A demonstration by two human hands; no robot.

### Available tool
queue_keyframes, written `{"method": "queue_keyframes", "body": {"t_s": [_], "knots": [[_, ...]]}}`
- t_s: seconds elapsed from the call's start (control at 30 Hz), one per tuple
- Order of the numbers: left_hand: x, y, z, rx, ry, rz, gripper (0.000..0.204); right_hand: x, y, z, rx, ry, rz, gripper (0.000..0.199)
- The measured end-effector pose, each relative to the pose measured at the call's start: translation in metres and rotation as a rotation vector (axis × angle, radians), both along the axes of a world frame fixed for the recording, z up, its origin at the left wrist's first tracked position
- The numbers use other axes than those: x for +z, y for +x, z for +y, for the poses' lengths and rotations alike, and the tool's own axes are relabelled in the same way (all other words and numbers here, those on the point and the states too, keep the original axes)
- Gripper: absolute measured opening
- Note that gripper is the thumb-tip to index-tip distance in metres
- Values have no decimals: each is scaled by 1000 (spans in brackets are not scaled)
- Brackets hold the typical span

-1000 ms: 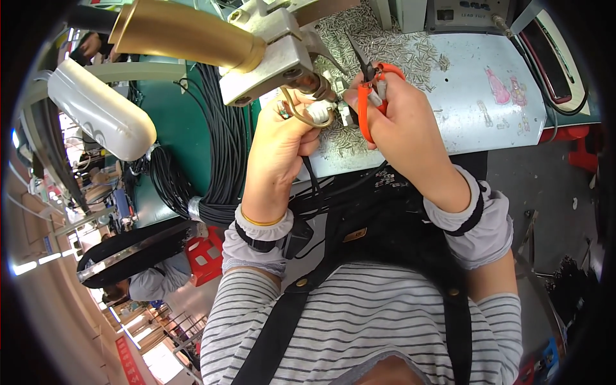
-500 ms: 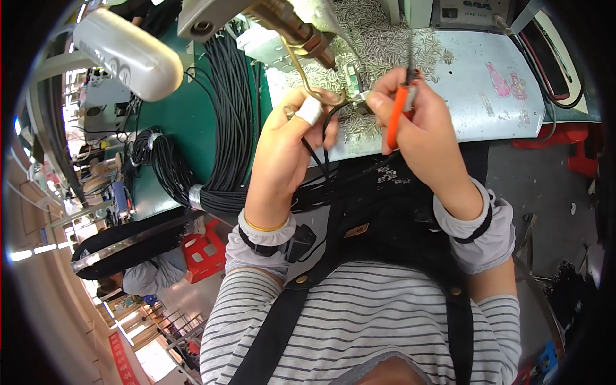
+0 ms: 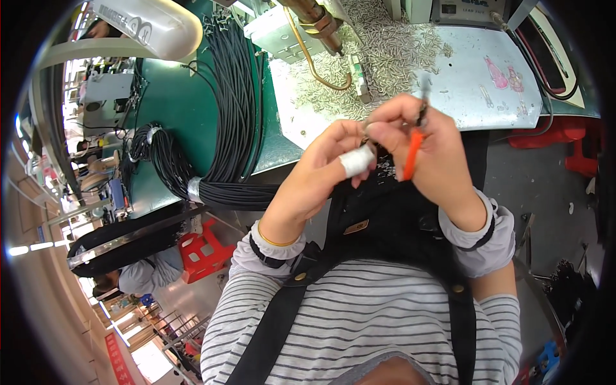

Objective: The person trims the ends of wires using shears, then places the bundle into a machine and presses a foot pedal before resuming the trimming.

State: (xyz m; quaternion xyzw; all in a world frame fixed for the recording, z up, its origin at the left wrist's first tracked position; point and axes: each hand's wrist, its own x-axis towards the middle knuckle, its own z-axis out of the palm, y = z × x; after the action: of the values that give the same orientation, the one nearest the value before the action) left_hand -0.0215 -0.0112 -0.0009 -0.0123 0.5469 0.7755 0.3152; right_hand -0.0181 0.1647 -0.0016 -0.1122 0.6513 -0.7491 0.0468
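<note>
My hands meet in front of the black apron (image 3: pixel 391 212), just off the bench's near edge. My left hand (image 3: pixel 327 163) is closed, with white tape wrapped round one finger; its fingers pinch a small dark piece (image 3: pixel 366 140), mostly hidden. Fingertips of my right hand (image 3: pixel 433 151) touch the same spot. An orange-handled tool (image 3: pixel 413 154) is gripped in that right hand, its slim dark tip blurred and pointing away from me; its exact kind cannot be made out. Beyond the hands, a metal machine head (image 3: pixel 321 25) stands over a small green-and-white fixture (image 3: pixel 358 76).
Many small silvery pins (image 3: pixel 398 58) lie strewn over the pale metal plate (image 3: pixel 475 102). Bundled black cables (image 3: pixel 224 109) cover part of the green bench top (image 3: pixel 173 96) on the left. A white lamp (image 3: pixel 154 29) hangs upper left. Red stools stand lower left and far right.
Both hands have drawn back from the fixture toward my body and come together. The black cable that hung from my left hand is hardly visible now. The tool stays in my right hand.
</note>
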Motion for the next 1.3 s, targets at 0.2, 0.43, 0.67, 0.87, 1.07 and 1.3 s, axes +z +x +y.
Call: {"method": "queue_keyframes", "body": {"t_s": [0.2,0.43,0.67,0.87,1.07,1.3], "knots": [[5,11,9,113,-313,429,22,-7,17,-9,-175,81,-150,11],[-3,11,18,255,-337,771,9,-18,25,-18,-275,15,-8,14],[-11,10,14,184,-662,1128,9,-22,9,-1,128,-163,-321,13],[0,4,0,99,208,-96,12,-40,9,-18,-240,262,496,10],[11,6,3,120,74,-140,15,-25,5,2,-302,730,827,17],[9,9,5,125,-102,-20,15,-27,7,-1,-333,655,843,21]]}}
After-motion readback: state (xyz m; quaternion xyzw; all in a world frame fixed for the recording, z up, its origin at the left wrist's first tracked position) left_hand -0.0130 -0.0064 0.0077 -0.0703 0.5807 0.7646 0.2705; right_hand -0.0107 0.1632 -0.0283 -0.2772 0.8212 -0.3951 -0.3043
